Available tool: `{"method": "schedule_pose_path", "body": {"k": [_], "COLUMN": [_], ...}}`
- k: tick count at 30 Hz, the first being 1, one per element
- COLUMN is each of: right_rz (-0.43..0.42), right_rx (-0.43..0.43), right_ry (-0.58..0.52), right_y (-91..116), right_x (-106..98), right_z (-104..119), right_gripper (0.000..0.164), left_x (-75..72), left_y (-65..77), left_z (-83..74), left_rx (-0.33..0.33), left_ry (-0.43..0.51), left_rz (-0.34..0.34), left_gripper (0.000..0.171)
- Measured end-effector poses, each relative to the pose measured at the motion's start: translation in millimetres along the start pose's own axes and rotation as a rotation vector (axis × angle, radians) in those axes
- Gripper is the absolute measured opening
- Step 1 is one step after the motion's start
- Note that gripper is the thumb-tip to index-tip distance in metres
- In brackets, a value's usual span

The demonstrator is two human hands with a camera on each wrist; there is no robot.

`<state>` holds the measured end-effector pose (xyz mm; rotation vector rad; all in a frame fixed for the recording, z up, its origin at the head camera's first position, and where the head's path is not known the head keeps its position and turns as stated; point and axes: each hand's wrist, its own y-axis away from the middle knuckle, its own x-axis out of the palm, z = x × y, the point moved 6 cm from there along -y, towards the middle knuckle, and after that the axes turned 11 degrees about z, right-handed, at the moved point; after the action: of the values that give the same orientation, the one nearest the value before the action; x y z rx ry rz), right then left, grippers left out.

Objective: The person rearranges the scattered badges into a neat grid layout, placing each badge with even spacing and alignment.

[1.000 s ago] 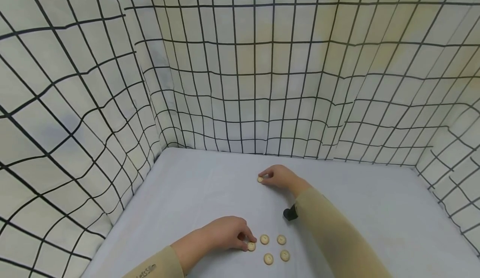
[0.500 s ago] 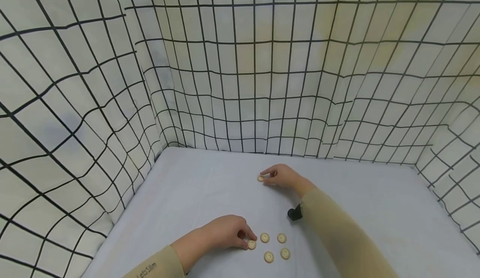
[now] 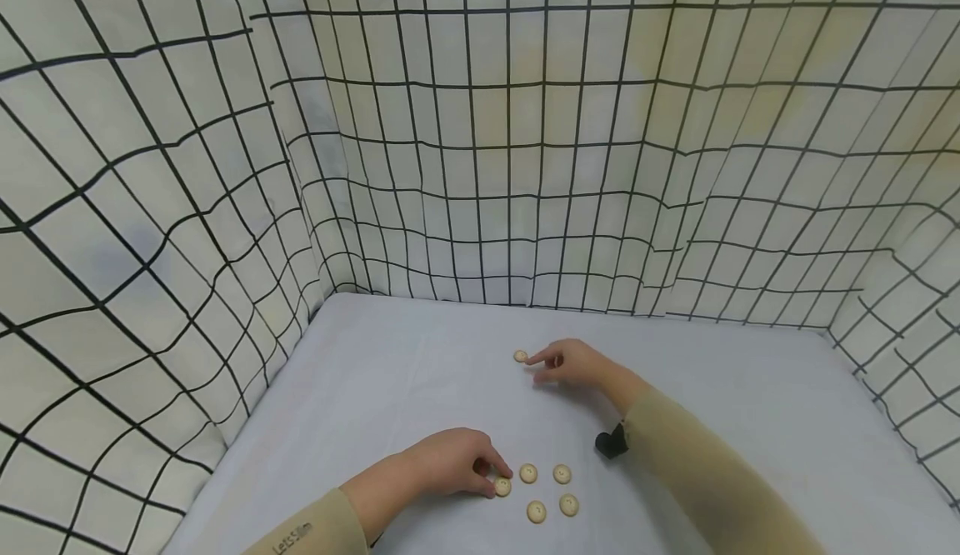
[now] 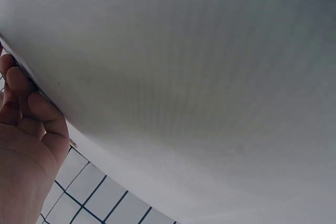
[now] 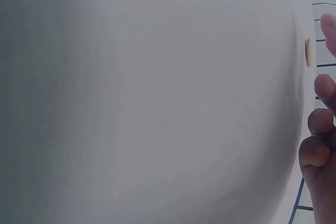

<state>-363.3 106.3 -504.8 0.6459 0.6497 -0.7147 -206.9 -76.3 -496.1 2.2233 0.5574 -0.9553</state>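
My left hand (image 3: pixel 456 462) pinches a pale round button (image 3: pixel 502 487) between thumb and fingertips, low at the table surface. Farther back, another pale button (image 3: pixel 521 356) lies flat on the white table. Just to its right is my right hand (image 3: pixel 576 363), thumb and index finger parted, the index tip close beside that button. In the right wrist view the same button (image 5: pixel 308 52) shows edge-on, apart from the fingers (image 5: pixel 320 121). Curled fingers (image 4: pixel 47 114) of the left hand appear in the left wrist view, where its button is hidden.
Several more buttons form a loose group right of the left hand, among them a near button (image 3: pixel 536 512) and a right-hand button (image 3: pixel 562 474). A black wrist device (image 3: pixel 611 442) sticks out under the right sleeve. White walls with black grid lines (image 3: pixel 510 205) surround the white table (image 3: pixel 405 372).
My right hand has let go of the far button and drawn back slightly right and toward me. That button stays on the table. The left hand has barely moved.
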Motion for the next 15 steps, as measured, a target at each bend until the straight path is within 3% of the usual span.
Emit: {"method": "schedule_pose_path", "body": {"k": [15], "right_rz": [0.087], "right_rx": [-0.076], "right_ry": [0.070], "right_y": [39], "right_x": [7], "right_z": [2], "right_gripper": [0.031], "left_x": [-0.4], "left_y": [1.2], "left_z": [-1.9], "left_rx": [0.006], "left_ry": [-0.004], "left_rz": [-0.005], "left_gripper": [0.025]}}
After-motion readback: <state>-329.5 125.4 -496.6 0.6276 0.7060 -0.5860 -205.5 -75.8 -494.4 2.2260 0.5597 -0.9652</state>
